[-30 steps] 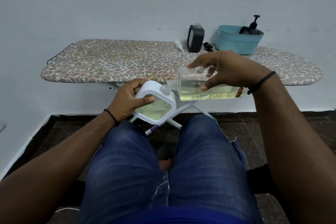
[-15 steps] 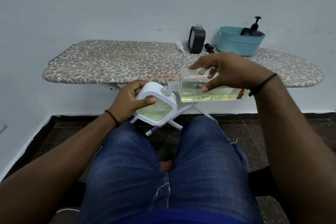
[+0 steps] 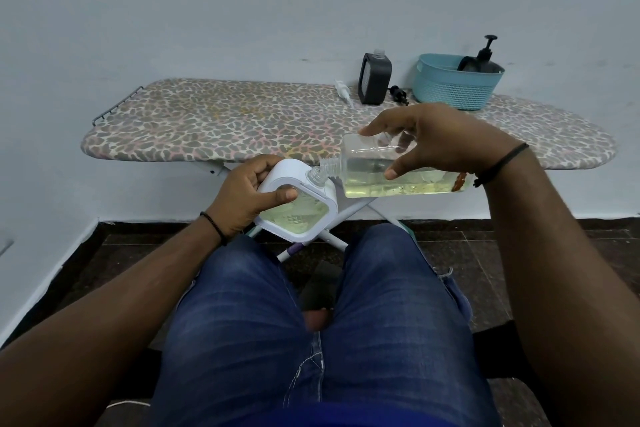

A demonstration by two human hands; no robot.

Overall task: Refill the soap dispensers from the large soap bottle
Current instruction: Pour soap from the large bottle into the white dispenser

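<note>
Two hands work above the person's lap. The left hand (image 3: 247,199) grips a white soap dispenser (image 3: 298,208), tilted, with pale yellow soap inside. The right hand (image 3: 429,144) holds the large soap bottle (image 3: 398,180) on its side, fingers and thumb clamped round it, its neck right at the dispenser's open neck. Behind, on the ironing board (image 3: 221,121), stand a black dispenser (image 3: 374,80) and a teal basket (image 3: 453,87).
</note>
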